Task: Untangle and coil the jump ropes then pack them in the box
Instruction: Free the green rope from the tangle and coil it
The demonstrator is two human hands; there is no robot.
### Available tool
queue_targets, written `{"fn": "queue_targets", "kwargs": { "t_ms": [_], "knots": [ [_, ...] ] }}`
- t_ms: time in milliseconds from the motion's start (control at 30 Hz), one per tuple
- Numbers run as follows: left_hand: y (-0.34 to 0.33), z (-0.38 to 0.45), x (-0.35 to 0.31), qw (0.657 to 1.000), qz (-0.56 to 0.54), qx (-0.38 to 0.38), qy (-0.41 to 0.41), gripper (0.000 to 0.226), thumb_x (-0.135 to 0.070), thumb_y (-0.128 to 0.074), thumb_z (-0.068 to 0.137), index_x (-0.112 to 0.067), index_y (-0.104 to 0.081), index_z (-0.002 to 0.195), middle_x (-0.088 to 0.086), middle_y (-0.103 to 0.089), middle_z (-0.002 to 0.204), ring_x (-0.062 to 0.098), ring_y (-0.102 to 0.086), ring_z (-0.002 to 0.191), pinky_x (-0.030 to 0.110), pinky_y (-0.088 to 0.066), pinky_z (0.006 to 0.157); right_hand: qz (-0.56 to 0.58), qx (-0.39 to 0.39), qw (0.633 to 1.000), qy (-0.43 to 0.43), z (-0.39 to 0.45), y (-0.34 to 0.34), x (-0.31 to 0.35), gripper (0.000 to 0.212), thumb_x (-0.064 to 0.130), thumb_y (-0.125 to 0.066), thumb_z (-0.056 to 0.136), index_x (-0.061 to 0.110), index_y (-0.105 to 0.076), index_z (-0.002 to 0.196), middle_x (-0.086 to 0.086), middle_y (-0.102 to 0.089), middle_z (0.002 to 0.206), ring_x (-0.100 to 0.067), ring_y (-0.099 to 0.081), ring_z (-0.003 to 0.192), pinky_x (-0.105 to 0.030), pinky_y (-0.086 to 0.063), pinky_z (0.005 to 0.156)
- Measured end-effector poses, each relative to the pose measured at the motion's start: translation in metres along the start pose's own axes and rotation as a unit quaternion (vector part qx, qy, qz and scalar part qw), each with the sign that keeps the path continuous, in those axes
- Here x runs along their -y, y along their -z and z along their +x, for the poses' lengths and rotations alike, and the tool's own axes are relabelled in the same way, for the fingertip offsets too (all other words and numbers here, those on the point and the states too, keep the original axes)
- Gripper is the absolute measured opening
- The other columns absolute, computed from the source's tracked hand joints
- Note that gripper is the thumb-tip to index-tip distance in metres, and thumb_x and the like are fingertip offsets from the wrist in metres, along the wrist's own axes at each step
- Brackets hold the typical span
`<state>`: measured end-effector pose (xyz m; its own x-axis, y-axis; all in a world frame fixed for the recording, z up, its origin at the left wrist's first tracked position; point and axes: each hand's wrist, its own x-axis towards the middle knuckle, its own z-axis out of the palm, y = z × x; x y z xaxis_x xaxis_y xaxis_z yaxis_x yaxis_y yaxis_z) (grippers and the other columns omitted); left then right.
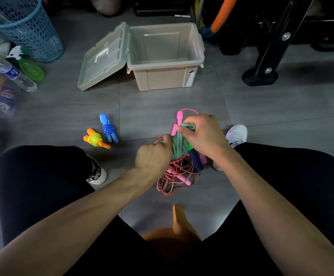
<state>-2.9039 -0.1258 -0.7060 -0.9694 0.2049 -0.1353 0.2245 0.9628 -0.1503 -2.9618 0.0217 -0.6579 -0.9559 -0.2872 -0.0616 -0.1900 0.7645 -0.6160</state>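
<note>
Both forearms filled my near view. My left hand [152, 154] gripped the green rope [179, 146] bundle, my right hand [202, 132] pinched its top turn. Soft braid, light; I judged it best held across the wraps. Red rope [174, 180] lay tangled beneath, handles half hidden. Two coiled ropes [100, 134] waited; box [162, 76] open beyond.
</note>
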Motion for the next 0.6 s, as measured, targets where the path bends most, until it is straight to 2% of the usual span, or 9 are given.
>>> {"fn": "queue_targets", "kwargs": {
  "t_ms": [67, 133, 200, 267, 367, 467, 533, 600],
  "knots": [
    [0.006, -0.002, 0.001, 0.999, -0.028, -0.037, -0.023, 0.051, -0.048, -0.058, 0.083, -0.013, -0.048, 0.119, 0.003, -0.069, 0.086, 0.026, -0.069, 0.07, 0.028, -0.03, 0.05, 0.034, -0.031, 0.999, 0.005, 0.003, 0.004, -0.002, 0.026, 0.031, -0.071, 0.087, 0.009, -0.071, 0.074, 0.005, -0.049, 0.058, -0.002, -0.041, 0.052, -0.022, -0.028, 0.058],
    [0.011, -0.001, 0.008, 0.994, -0.046, -0.086, -0.043, 0.061, -0.064, -0.057, 0.077, -0.013, -0.055, 0.11, 0.003, -0.067, 0.074, 0.027, -0.066, 0.061, 0.026, -0.025, 0.048, 0.047, -0.017, 0.999, 0.005, 0.005, 0.011, -0.007, 0.023, 0.032, -0.073, 0.085, 0.01, -0.076, 0.084, 0.007, -0.059, 0.065, 0.002, -0.045, 0.056, -0.014, -0.028, 0.057],
    [0.01, 0.0, 0.015, 0.989, -0.05, -0.115, -0.076, 0.065, -0.07, -0.055, 0.076, -0.014, -0.057, 0.11, 0.002, -0.068, 0.072, 0.027, -0.066, 0.061, 0.026, -0.025, 0.047, 0.053, 0.02, 0.998, 0.011, 0.008, 0.017, -0.013, 0.023, 0.034, -0.076, 0.082, 0.012, -0.077, 0.088, 0.007, -0.067, 0.075, 0.001, -0.052, 0.062, -0.015, -0.032, 0.06],
    [0.007, 0.0, 0.02, 0.984, -0.076, -0.11, -0.114, 0.067, -0.069, -0.056, 0.077, -0.016, -0.052, 0.119, 0.003, -0.069, 0.083, 0.029, -0.067, 0.071, 0.029, -0.034, 0.05, 0.049, 0.061, 0.996, 0.032, 0.009, 0.02, -0.017, 0.025, 0.035, -0.076, 0.083, 0.012, -0.077, 0.089, 0.007, -0.065, 0.079, -0.002, -0.053, 0.067, -0.015, -0.032, 0.061],
    [0.006, 0.0, 0.024, 0.979, -0.161, -0.053, -0.11, 0.068, -0.06, -0.067, 0.074, -0.021, -0.042, 0.123, 0.006, -0.067, 0.091, 0.036, -0.065, 0.079, 0.034, -0.045, 0.058, 0.029, 0.117, 0.992, 0.047, 0.006, 0.013, -0.02, 0.024, 0.037, -0.068, 0.09, 0.013, -0.072, 0.092, 0.004, -0.06, 0.076, -0.006, -0.049, 0.065, -0.013, -0.032, 0.058],
    [0.013, 0.0, 0.026, 0.962, -0.27, 0.038, -0.023, 0.067, -0.051, -0.078, 0.067, -0.027, -0.036, 0.113, 0.007, -0.062, 0.086, 0.034, -0.062, 0.078, 0.037, -0.051, 0.063, 0.048, 0.112, 0.992, 0.029, 0.001, 0.002, -0.02, 0.024, 0.038, -0.06, 0.095, 0.016, -0.066, 0.091, 0.0, -0.055, 0.066, -0.008, -0.048, 0.058, -0.03, -0.033, 0.057],
    [0.016, 0.001, 0.028, 0.933, -0.348, 0.085, 0.032, 0.069, -0.048, -0.084, 0.062, -0.027, -0.04, 0.11, 0.001, -0.062, 0.094, 0.024, -0.06, 0.084, 0.037, -0.052, 0.072, 0.068, 0.071, 0.995, 0.035, 0.0, -0.004, -0.017, 0.024, 0.037, -0.059, 0.096, 0.014, -0.064, 0.091, -0.002, -0.056, 0.066, -0.008, -0.048, 0.057, -0.032, -0.033, 0.057],
    [0.019, 0.0, 0.029, 0.886, -0.439, 0.133, 0.069, 0.062, -0.043, -0.087, 0.062, -0.025, -0.05, 0.109, -0.009, -0.062, 0.096, 0.013, -0.059, 0.088, 0.031, -0.051, 0.078, 0.088, 0.038, 0.994, 0.042, -0.001, -0.009, -0.013, 0.025, 0.036, -0.058, 0.096, 0.012, -0.064, 0.093, -0.008, -0.061, 0.071, -0.017, -0.053, 0.06, -0.036, -0.039, 0.059]
  ]
}}
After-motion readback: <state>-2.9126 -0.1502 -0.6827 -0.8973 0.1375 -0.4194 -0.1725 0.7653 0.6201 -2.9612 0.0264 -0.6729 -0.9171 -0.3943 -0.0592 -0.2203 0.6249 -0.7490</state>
